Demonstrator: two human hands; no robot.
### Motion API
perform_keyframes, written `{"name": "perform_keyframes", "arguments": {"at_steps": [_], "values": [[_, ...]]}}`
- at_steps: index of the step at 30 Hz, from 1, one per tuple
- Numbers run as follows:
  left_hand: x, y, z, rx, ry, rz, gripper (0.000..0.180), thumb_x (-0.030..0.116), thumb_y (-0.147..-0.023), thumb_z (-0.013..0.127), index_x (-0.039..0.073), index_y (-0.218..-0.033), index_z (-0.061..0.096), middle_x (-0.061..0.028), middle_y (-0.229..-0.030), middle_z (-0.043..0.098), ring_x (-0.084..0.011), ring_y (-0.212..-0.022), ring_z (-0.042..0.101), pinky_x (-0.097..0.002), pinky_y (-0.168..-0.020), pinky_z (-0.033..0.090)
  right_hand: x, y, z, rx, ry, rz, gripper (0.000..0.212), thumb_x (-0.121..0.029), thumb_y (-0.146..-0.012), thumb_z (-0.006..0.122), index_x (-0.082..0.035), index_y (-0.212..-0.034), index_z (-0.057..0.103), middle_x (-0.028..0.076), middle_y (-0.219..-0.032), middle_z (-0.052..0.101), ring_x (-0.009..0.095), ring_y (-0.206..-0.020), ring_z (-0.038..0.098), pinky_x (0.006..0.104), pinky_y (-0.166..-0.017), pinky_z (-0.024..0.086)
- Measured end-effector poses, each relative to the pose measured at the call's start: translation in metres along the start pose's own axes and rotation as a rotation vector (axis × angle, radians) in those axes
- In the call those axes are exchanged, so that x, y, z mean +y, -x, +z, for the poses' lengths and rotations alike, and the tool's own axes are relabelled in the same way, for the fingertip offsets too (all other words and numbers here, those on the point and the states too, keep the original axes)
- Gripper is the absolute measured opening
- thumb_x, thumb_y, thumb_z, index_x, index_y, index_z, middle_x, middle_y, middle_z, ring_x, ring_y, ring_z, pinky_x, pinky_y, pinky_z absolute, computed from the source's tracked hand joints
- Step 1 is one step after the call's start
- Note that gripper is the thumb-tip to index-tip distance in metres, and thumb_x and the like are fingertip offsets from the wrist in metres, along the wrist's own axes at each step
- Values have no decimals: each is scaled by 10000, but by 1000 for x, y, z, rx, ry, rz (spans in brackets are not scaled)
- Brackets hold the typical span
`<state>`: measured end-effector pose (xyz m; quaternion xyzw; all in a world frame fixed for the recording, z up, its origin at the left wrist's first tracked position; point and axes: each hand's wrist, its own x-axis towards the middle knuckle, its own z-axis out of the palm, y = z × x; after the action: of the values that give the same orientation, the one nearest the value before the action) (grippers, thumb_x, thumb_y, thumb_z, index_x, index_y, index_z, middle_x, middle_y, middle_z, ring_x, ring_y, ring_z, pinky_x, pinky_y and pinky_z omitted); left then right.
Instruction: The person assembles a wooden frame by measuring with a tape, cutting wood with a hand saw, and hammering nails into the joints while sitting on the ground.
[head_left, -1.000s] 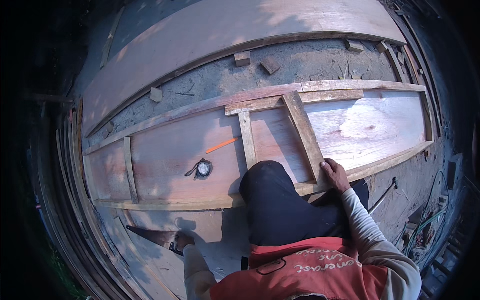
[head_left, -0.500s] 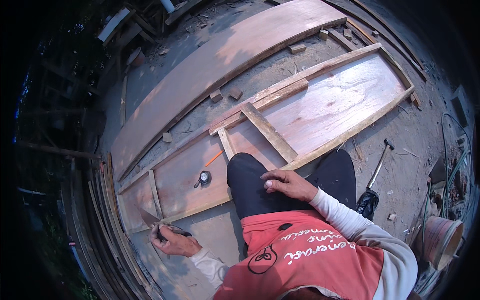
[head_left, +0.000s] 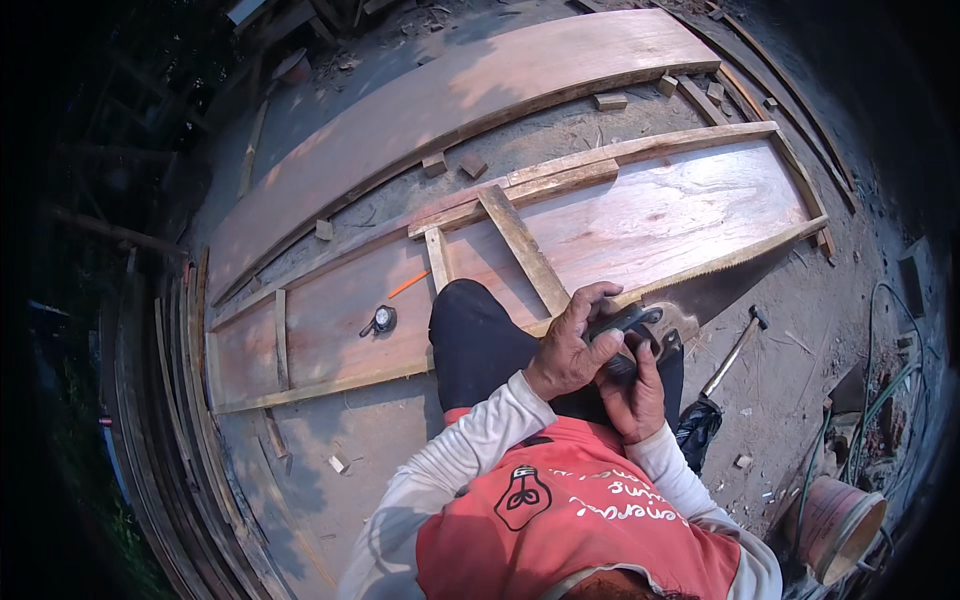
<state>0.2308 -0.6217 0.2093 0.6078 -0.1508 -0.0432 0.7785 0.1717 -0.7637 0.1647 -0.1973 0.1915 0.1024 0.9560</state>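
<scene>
A hand saw is held over my lap. Its wide blade points off to the right with the toothed edge up, beside the near rail of a wooden frame. Both hands meet at its dark handle. My left hand grips the handle from the left, thumb against it and index finger stretched along the top. Closed around the lower part is my right hand, its fingers partly hidden by the handle. Loose on the frame's plywood panel lie a tape measure and an orange pencil.
Beyond the frame lies a long plywood-topped panel, with small wood blocks between. A hammer and black plastic bag rest on the ground at right, near a bucket and a hose. Long boards are stacked at left.
My left hand has brought the saw from the far left over to my lap, blade now pointing right. My right hand has lifted off my thigh and taken hold of the handle too.
</scene>
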Motion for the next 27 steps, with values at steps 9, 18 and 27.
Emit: {"name": "perform_keyframes", "arguments": {"at_steps": [9, 18, 27], "values": [[-205, -140, -168, 1086, -672, -602, 767, 433, -762, 812, -40, -1282, 506, -256, -1369, 501, -404, -1264, 501, -493, -1033, 428, -99, 49, -124, 609, 546, -567, 370, -207, -927, 710, -4, -1205, 576, 86, -1011, 679, 209, -887, 684, 357, -825, 583], [-195, -194, -215, 665, -874, -197, 656, 275, -704, 790, -44, -1230, 562, -264, -1164, 646, -416, -1135, 618, -428, -989, 491, -95, 30, -48, 566, 754, -570, 239, -201, -905, 667, -3, -1033, 626, 71, -850, 671, 181, -777, 656, 305, -734, 520], [-115, -243, -297, 142, -1432, -440, 540, 216, -727, 689, 95, -1249, 622, -178, -1237, 647, -371, -1181, 595, -440, -1041, 470, -78, -20, -31, 317, 1374, -470, 386, -252, -826, 729, 29, -1070, 624, 60, -877, 609, 149, -806, 554, 305, -745, 462]]}}
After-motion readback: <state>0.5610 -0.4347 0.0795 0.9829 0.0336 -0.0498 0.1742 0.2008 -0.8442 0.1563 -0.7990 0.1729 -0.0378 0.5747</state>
